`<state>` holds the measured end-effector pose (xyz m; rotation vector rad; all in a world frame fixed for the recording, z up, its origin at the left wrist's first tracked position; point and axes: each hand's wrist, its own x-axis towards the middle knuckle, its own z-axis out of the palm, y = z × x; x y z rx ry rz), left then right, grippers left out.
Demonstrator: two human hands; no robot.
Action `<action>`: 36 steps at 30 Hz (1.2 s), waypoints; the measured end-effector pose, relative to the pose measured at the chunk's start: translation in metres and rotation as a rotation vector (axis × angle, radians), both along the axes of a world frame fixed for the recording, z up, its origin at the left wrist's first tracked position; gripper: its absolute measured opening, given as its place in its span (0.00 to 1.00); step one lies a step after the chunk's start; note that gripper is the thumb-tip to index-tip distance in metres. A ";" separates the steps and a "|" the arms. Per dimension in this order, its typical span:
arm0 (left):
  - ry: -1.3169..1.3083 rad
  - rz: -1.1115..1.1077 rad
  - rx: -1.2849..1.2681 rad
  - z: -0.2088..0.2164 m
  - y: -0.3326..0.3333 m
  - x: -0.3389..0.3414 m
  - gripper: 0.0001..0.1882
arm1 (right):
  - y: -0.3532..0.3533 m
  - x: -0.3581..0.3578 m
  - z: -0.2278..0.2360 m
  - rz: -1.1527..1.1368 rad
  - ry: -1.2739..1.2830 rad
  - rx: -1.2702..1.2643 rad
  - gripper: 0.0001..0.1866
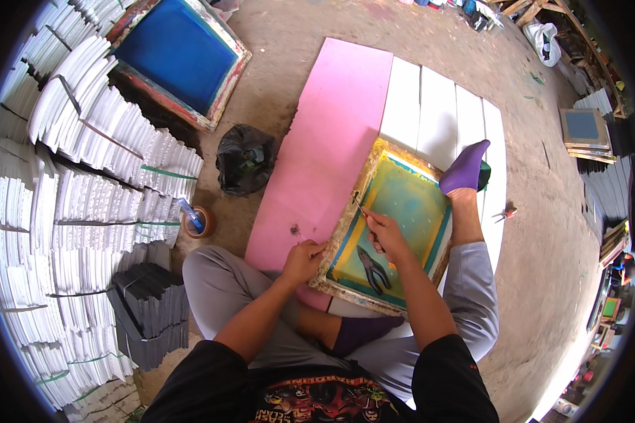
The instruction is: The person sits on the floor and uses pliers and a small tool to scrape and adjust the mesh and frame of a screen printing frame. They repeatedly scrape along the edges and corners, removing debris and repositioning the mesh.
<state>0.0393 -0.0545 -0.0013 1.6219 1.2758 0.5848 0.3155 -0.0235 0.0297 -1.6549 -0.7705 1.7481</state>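
A screen-printing frame (346, 224) with speckled wooden sides and yellow-green mesh lies in front of my crossed legs. My right hand (386, 236) is closed around a thin, screwdriver-like tool (359, 204), whose tip meets the frame's left side. The tool's handle is hidden in my fist. At that same side, lower down, my left hand (305, 261) has its fingers curled against the frame's edge. Dark-handled pliers (374, 271) lie on the mesh below my right hand. A little heap of small dark bits (295, 230) sits on the pink sheet (331, 120), just beyond my left hand.
White panels (437, 106) extend under the frame beside the pink sheet. Left of it stand a black plastic bag (245, 158) and a round brown container (199, 222). Tall stacks of white sheets (85, 183) fill the left, near a blue screen (176, 53). Red-handled pliers (506, 214) lie at right.
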 end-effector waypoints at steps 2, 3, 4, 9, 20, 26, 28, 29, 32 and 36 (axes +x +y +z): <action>0.013 -0.022 -0.006 0.005 0.003 0.006 0.17 | -0.004 0.013 -0.051 0.095 -0.233 0.293 0.24; 0.021 -0.030 -0.012 0.006 0.004 0.007 0.17 | -0.006 0.019 -0.073 0.162 -0.373 0.474 0.25; 0.032 -0.016 -0.015 0.005 0.002 0.004 0.17 | 0.000 0.015 -0.056 0.088 -0.153 0.224 0.25; 0.043 -0.027 -0.007 0.005 0.003 0.002 0.17 | 0.021 0.022 0.014 -0.143 0.488 -0.421 0.27; 0.052 0.029 0.010 0.006 -0.001 0.009 0.18 | -0.002 0.012 0.009 0.161 -0.645 0.360 0.20; 0.066 0.016 0.012 0.004 -0.001 0.005 0.19 | 0.009 -0.002 0.042 0.222 -0.691 0.268 0.20; 0.059 0.013 0.020 0.004 -0.001 0.005 0.19 | 0.010 -0.004 0.044 0.248 -0.717 0.263 0.20; 0.057 0.009 0.025 0.005 0.000 0.005 0.19 | 0.009 -0.003 0.039 0.257 -0.754 0.305 0.20; 0.075 -0.002 0.066 0.006 -0.001 0.006 0.17 | 0.012 -0.009 0.047 0.334 -0.883 0.290 0.21; 0.072 0.008 0.068 0.006 -0.003 0.011 0.15 | 0.022 -0.040 0.093 0.455 -1.057 0.121 0.22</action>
